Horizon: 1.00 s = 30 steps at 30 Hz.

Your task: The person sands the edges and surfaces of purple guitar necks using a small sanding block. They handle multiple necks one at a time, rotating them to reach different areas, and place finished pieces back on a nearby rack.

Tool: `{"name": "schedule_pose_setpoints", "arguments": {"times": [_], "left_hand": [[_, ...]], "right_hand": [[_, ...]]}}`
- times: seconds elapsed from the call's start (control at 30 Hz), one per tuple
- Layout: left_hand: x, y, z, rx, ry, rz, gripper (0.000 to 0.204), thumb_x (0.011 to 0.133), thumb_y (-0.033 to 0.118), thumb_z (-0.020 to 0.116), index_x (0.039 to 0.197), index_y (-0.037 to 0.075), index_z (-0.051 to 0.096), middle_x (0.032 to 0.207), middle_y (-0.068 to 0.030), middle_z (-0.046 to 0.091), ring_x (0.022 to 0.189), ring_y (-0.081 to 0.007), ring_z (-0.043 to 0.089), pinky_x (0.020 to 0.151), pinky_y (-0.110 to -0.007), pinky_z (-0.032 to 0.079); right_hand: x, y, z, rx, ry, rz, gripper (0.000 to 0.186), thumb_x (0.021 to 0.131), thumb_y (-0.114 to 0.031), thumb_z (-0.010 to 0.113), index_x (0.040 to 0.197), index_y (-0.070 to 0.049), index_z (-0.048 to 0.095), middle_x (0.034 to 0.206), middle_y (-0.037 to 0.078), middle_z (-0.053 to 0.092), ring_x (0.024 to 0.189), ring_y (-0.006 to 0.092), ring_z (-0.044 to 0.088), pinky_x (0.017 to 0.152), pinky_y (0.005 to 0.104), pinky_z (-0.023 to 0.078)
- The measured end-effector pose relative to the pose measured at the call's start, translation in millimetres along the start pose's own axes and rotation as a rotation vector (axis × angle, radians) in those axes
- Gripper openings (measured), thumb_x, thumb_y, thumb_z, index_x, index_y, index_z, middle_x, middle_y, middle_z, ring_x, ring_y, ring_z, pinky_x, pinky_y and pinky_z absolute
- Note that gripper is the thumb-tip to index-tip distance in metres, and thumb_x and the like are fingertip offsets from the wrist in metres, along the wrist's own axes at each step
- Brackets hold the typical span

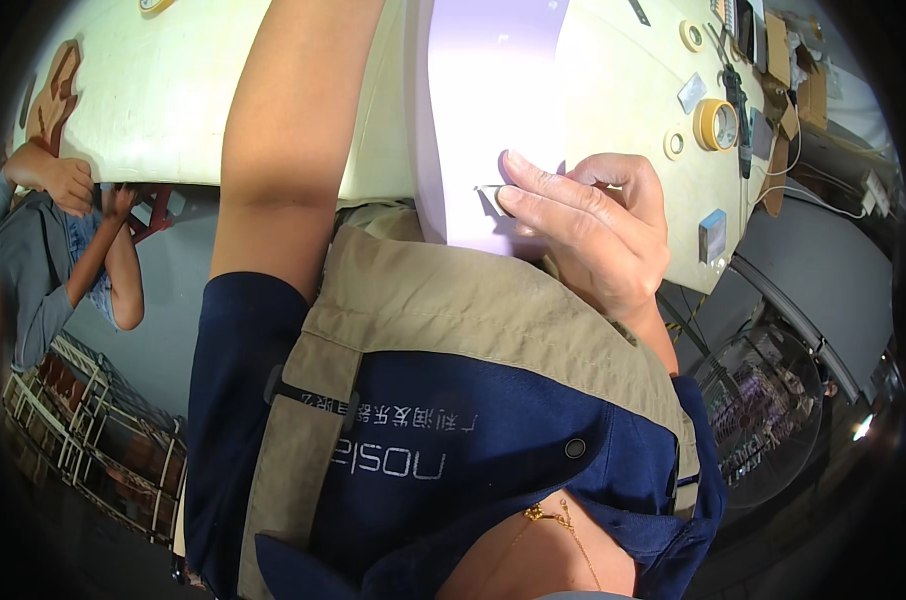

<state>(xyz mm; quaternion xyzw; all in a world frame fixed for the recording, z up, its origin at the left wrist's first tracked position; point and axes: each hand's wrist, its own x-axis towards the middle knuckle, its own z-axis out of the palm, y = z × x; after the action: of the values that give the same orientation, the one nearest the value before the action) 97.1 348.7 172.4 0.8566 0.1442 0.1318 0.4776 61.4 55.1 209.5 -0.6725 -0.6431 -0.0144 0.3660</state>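
A pale lilac sheet [483, 100] lies on the cream table [163, 110] and hangs over its near edge. My right hand [593, 225] is at the sheet's lower right edge, with two fingertips pressed on it beside a small grey tab [488, 189]; the thumb is hidden behind the sheet. My left forearm [293, 130] reaches up over the table and leaves the picture at the top, so that hand is out of sight. My dark blue and khaki shirt fills the lower middle.
On the table to the right lie a yellow tape roll [716, 125], small rings [675, 143], a dark tool [738, 100], a small clear box [713, 236] and cardboard [785, 60]. A floor fan [763, 410] stands lower right. Another person [58, 240] is at the left, above a metal rack [83, 420].
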Motion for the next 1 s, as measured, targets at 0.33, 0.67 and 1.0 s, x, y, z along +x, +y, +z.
{"name": "schedule_pose_setpoints", "arguments": {"times": [0.33,0.67,1.0], "left_hand": [[-12.0,16.4,-5.5,-0.064,-0.052,0.001,0.052,0.096,0.051,0.049,0.119,0.007,0.063,0.100,-0.0068,0.067,0.088,-0.0169,0.058,0.079,-0.030,0.047],[0.6,4.9,-1.7,-0.017,-0.047,-0.033,0.047,0.096,0.052,0.049,0.105,0.008,0.064,0.074,0.0009,0.055,0.067,-0.0107,0.046,0.061,-0.027,0.039],[-7.5,11.8,-2.7,0.019,-0.024,0.009,0.050,0.097,0.052,0.047,0.115,0.008,0.064,0.080,-0.0011,0.059,0.071,-0.0127,0.050,0.065,-0.028,0.042]], "right_hand": [[-2.7,3.6,-3.4,-0.071,-0.029,-0.082,0.028,0.060,-0.013,0.072,0.086,-0.006,0.075,0.096,0.003,0.073,0.073,0.0185,0.055,0.063,0.0270,0.044],[0.3,4.8,-5.3,0.021,-0.050,-0.013,0.027,0.059,-0.013,0.073,0.085,-0.007,0.074,0.094,0.003,0.074,0.070,0.0186,0.053,0.058,0.0260,0.044],[2.0,2.0,-3.4,-0.016,-0.034,-0.031,0.027,0.059,-0.014,0.073,0.085,-0.008,0.074,0.093,0.002,0.074,0.068,0.0177,0.052,0.056,0.0251,0.044]]}}
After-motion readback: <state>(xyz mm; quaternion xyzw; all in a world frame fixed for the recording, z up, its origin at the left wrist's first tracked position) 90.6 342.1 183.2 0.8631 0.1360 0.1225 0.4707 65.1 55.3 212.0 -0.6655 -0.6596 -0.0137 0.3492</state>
